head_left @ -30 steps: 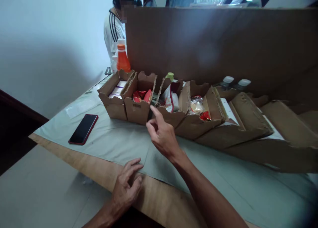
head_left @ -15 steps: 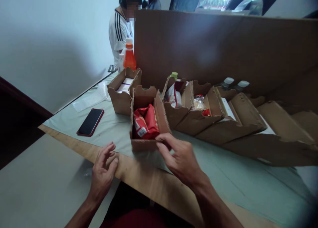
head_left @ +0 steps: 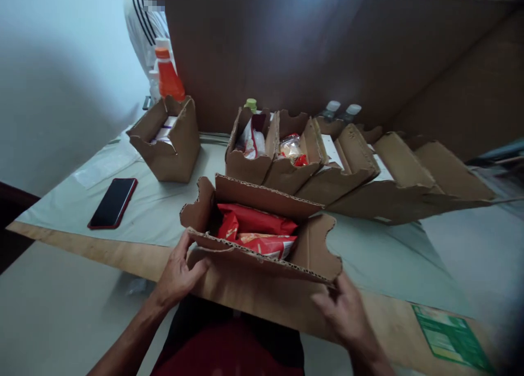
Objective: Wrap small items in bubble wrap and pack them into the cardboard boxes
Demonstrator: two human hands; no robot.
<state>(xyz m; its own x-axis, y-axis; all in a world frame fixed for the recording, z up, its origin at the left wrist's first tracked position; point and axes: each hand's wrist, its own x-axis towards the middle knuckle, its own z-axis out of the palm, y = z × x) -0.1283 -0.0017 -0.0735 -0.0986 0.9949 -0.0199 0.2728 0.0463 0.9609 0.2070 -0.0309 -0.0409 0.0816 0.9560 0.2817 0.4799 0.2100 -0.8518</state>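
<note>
A cardboard box point(head_left: 262, 261) lies sideways across my front at the table's near edge, its long side facing me. Inside it are red snack packets point(head_left: 257, 228). My left hand point(head_left: 178, 275) grips the box's near left corner, fingertips behind the edge and thumb in front. At the near right corner, my right hand point(head_left: 344, 310) holds the box with its fingers against the end; some of these fingers are hidden and slightly blurred.
A row of leaning cardboard boxes point(head_left: 356, 174) with packets stands behind. Left are another box point(head_left: 164, 157), a phone point(head_left: 113, 203) and an orange bottle point(head_left: 168, 76). A tall cardboard panel point(head_left: 286, 54) rises at the back; a person's striped sleeve point(head_left: 141, 16) shows beside it.
The box with red packets has turned from end-on to sideways and come nearer to me. My left hand has moved onto its left corner; my right hand has shifted right with its other end.
</note>
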